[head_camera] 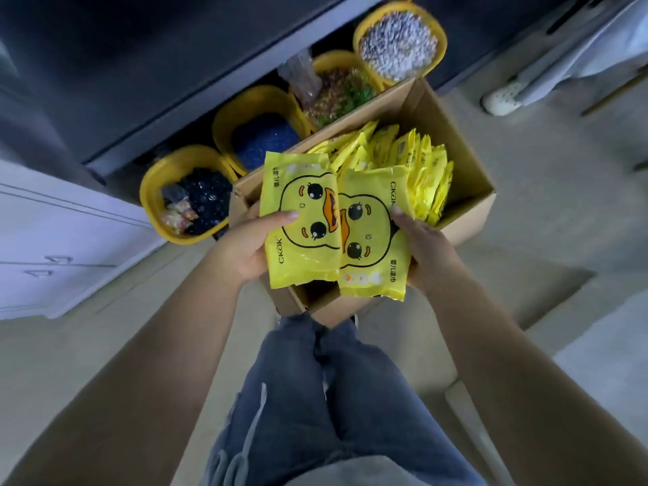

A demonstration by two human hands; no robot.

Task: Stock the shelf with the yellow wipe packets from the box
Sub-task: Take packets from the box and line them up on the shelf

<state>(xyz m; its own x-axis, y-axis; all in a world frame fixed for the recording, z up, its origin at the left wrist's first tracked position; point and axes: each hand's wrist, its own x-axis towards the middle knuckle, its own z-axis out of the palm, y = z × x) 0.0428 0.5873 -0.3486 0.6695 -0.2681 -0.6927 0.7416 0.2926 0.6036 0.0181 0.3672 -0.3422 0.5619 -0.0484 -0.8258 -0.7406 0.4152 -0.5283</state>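
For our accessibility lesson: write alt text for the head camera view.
A person's left hand and right hand each grip a yellow duck-print wipe packet above an open cardboard box with more packets inside, beside four yellow tubs under a dark shelf.

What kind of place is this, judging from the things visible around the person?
Probably a small shop or stockroom. A cardboard box full of identical yellow wipe packets stands on the floor, and a row of yellow tubs holding loose small goods sits under a dark shelf unit.
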